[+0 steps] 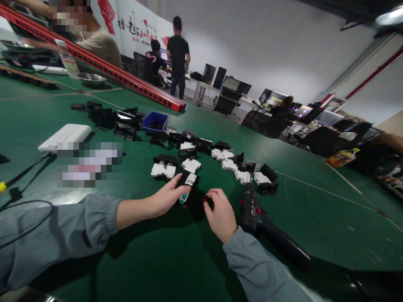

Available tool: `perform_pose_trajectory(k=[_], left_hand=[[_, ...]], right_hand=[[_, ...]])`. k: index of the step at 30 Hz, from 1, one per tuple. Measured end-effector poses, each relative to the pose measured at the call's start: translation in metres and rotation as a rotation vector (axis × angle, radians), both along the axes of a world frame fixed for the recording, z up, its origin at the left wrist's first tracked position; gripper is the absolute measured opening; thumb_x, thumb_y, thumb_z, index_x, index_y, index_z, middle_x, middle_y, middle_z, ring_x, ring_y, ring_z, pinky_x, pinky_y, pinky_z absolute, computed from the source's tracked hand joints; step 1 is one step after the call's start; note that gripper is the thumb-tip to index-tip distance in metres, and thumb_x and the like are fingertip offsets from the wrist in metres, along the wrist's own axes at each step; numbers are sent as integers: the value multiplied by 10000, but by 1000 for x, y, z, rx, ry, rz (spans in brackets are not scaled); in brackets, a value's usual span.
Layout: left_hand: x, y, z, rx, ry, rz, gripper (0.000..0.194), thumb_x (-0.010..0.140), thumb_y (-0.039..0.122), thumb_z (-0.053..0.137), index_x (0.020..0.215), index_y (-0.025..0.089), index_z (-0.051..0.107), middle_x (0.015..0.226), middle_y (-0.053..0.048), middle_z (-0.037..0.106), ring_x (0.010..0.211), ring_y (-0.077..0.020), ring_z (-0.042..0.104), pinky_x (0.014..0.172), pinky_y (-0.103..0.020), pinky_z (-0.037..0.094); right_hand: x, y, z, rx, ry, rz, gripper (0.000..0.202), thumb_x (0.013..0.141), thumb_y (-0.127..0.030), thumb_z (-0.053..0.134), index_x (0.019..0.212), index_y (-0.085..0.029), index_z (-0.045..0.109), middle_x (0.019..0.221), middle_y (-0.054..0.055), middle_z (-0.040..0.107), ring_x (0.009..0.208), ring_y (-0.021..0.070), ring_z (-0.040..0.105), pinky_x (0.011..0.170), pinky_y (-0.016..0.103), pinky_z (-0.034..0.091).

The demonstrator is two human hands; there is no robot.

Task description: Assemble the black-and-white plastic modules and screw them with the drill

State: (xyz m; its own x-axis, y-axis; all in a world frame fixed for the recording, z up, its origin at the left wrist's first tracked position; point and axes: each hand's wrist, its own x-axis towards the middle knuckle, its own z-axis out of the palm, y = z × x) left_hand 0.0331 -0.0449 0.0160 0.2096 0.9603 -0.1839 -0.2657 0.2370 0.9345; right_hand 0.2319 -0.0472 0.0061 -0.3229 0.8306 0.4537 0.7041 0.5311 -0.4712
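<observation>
My left hand (165, 195) is closed around a small black housing with a white insert (190, 179) and a green piece at its lower end. The thumb presses across its top. To its right and apart from it, my right hand (220, 214) hovers with thumb and index finger curled together; whatever sits between those fingertips is too small to make out. A black cordless screwdriver (252, 209) with red buttons lies just right of my right hand. Beyond both hands lie several white-and-black parts, among them a white piece (163, 169) with a black cover.
A blue bin (155, 121) with small dark items stands behind the parts, near several black housings (125, 131). At left are a white power bank (66, 137) with a cable and a blurred-out flat object (91, 165). A long red rail (126, 77) and a metal bowl (91, 79) lie farther back. A person sits beyond the rail.
</observation>
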Motion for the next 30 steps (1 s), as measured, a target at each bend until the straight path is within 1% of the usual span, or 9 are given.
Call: perform_pose_trajectory(k=[2, 4, 7, 9, 14, 18, 23, 27, 30], left_hand=[[-1, 0, 0, 30, 27, -16, 530, 758, 309, 630, 1257, 213, 476, 1051, -52, 618, 851, -180, 593, 659, -269, 467], [-2, 0, 0, 94, 84, -31, 512, 757, 303, 638, 1237, 196, 493, 1109, -65, 617, 981, -204, 577, 792, -298, 466], [-5, 0, 4, 205, 208, -66, 508, 756, 299, 640, 1227, 167, 502, 1150, -79, 611, 1111, -231, 529, 968, -347, 396], [-6, -1, 7, 254, 281, -100, 520, 758, 304, 638, 1236, 162, 490, 1147, -79, 609, 1142, -246, 514, 1021, -376, 355], [-7, -3, 11, 330, 342, -163, 538, 775, 330, 637, 1252, 170, 447, 1179, -86, 583, 1159, -257, 509, 1037, -399, 353], [-7, -3, 8, 349, 357, -184, 538, 783, 333, 626, 1256, 165, 434, 1190, -94, 577, 1159, -255, 512, 1039, -406, 355], [-8, -1, 4, 385, 375, -184, 538, 785, 322, 606, 1268, 161, 434, 1180, -92, 585, 1132, -241, 529, 1034, -413, 367], [-8, -2, 4, 403, 385, -210, 543, 786, 322, 612, 1273, 165, 427, 1179, -89, 584, 1154, -244, 518, 1037, -412, 368], [-7, -3, 4, 419, 381, -227, 555, 785, 315, 615, 1281, 167, 414, 1177, -87, 582, 1155, -243, 516, 1039, -410, 363]], right_hand=[[-2, -4, 4, 8, 131, 60, 95, 874, -141, 546, 905, -186, 624, 950, 67, 576, 875, 184, 580, 754, 325, 506], [-5, -9, 8, 34, 273, 133, 101, 880, -155, 564, 921, -195, 648, 916, 51, 569, 819, 160, 577, 685, 286, 498], [-11, -18, 11, 30, 404, 233, 105, 869, -160, 605, 919, -217, 677, 867, 29, 557, 738, 134, 565, 602, 252, 470], [-14, -23, 12, 0, 439, 259, 111, 865, -157, 616, 921, -225, 685, 850, 23, 557, 732, 131, 567, 596, 249, 464], [-17, -24, 11, -45, 461, 244, 104, 868, -162, 616, 913, -220, 690, 847, 25, 566, 737, 132, 562, 610, 252, 456], [-16, -20, 11, -94, 462, 207, 81, 870, -180, 618, 902, -217, 683, 852, 21, 567, 725, 127, 543, 616, 253, 440], [-15, -20, 10, -140, 472, 190, 64, 869, -189, 619, 895, -219, 669, 868, 18, 561, 759, 131, 544, 641, 254, 433], [-16, -19, 7, -183, 511, 193, 90, 854, -199, 629, 942, -215, 622, 889, 16, 556, 761, 133, 543, 651, 255, 441], [-17, -18, 2, -258, 535, 204, 146, 852, -219, 620, 995, -216, 592, 897, 17, 563, 750, 136, 547, 654, 257, 453]])
